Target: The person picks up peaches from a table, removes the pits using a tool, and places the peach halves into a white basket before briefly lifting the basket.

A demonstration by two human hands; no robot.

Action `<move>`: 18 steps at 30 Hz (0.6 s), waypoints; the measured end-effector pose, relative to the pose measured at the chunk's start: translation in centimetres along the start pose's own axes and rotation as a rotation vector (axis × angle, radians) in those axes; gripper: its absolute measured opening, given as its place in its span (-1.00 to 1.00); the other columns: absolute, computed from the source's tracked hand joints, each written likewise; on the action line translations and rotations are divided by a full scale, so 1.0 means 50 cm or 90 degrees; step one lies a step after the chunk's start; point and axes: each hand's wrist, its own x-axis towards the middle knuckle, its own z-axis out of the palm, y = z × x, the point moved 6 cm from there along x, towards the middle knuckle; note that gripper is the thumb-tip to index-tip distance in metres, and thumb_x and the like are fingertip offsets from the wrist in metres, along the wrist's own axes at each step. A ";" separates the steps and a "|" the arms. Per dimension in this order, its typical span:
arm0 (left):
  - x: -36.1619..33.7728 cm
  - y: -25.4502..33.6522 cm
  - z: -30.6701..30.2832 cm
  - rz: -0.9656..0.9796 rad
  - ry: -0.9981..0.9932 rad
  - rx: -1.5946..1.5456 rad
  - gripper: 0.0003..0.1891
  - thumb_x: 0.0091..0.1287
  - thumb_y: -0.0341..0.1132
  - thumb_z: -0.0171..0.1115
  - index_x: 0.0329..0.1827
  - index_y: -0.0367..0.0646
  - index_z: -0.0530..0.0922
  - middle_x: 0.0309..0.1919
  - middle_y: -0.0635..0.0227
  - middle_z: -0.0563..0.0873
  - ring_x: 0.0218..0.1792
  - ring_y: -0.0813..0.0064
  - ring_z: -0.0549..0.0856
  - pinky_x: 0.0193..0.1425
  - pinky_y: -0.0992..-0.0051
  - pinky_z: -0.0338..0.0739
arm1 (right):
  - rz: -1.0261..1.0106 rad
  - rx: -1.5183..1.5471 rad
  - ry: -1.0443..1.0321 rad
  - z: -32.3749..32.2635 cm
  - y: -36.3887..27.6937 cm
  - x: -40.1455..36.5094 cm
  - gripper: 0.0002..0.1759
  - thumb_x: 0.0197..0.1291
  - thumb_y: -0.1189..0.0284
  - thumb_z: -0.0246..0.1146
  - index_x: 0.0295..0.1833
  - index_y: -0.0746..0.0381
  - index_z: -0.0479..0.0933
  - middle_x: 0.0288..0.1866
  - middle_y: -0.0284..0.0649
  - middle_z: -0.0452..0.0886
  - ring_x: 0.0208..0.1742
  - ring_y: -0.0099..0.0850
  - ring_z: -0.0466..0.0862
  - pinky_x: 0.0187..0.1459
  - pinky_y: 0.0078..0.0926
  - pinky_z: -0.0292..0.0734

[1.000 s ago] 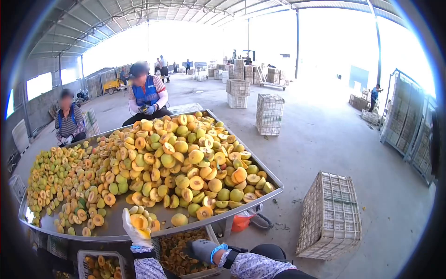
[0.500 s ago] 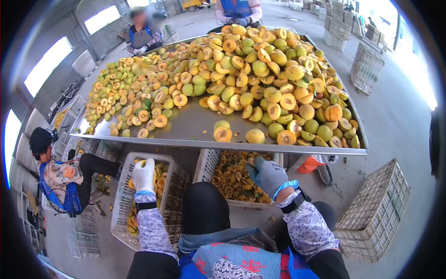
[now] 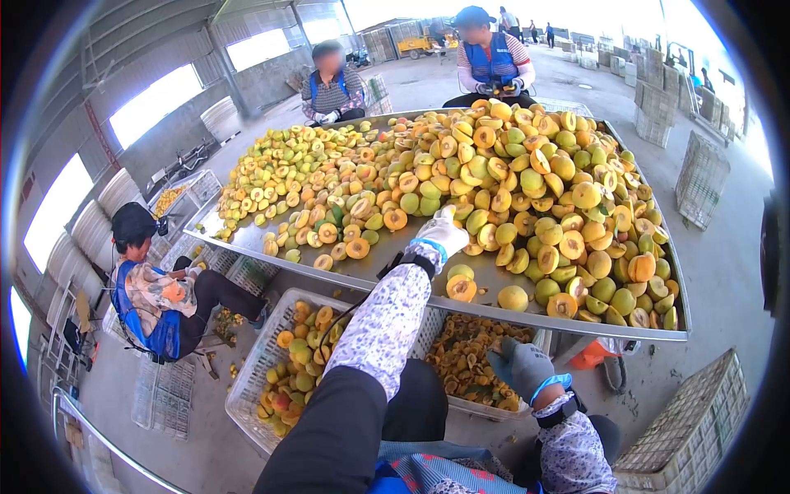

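Note:
My left hand [image 3: 442, 233], in a white glove, reaches over the near rim of the metal table [image 3: 346, 276]. Its fingers lie on halved yellow fruit at the edge of the big fruit pile [image 3: 494, 165], and I see nothing gripped in it. A cut half [image 3: 461, 287] and a whole fruit [image 3: 512, 297] lie just right of my wrist. My right hand [image 3: 520, 366], in a grey glove with a blue cuff, hangs below the table over a white crate of pits [image 3: 461, 350]. Its fingers are curled; what it holds is hidden.
A white crate of fruit halves [image 3: 284, 375] stands under the table at the left. A seated person [image 3: 156, 288] works on the left, and two others [image 3: 332, 82] [image 3: 491, 62] sit at the far side. Empty crates [image 3: 691, 428] [image 3: 699, 177] stand on the floor at the right.
My left hand has risen from the crate of fruit halves up to the pile on the table. My right hand stays over the pit crate. The view has lifted.

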 end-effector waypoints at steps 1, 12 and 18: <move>0.018 0.000 0.022 -0.020 -0.042 0.007 -0.13 0.22 -0.04 0.27 0.64 -0.01 0.19 0.55 0.04 0.36 0.46 0.12 0.47 0.51 0.30 0.37 | 0.007 -0.005 -0.005 0.004 -0.001 -0.004 -0.69 0.34 0.18 0.31 -0.23 0.24 0.60 -0.44 0.09 0.68 -0.36 0.10 0.70 -0.32 0.03 0.58; 0.009 -0.029 0.046 -0.023 -0.135 0.066 -0.27 0.25 0.01 0.30 0.44 -0.14 0.35 0.09 0.02 0.72 0.15 0.10 0.71 0.25 0.22 0.56 | -0.060 0.032 -0.029 0.027 -0.032 0.005 -0.68 0.33 0.18 0.33 -0.25 0.26 0.63 -0.44 0.11 0.67 -0.38 0.11 0.69 -0.32 0.03 0.57; -0.009 -0.017 0.081 0.077 -0.121 -0.065 -0.41 0.19 -0.17 0.44 0.27 -0.16 0.48 -0.15 0.17 0.75 -0.15 0.35 0.75 -0.09 0.35 0.65 | -0.030 0.051 -0.036 0.010 -0.043 0.001 -0.67 0.32 0.19 0.34 -0.24 0.27 0.63 -0.40 0.14 0.67 -0.33 0.10 0.70 -0.29 0.01 0.58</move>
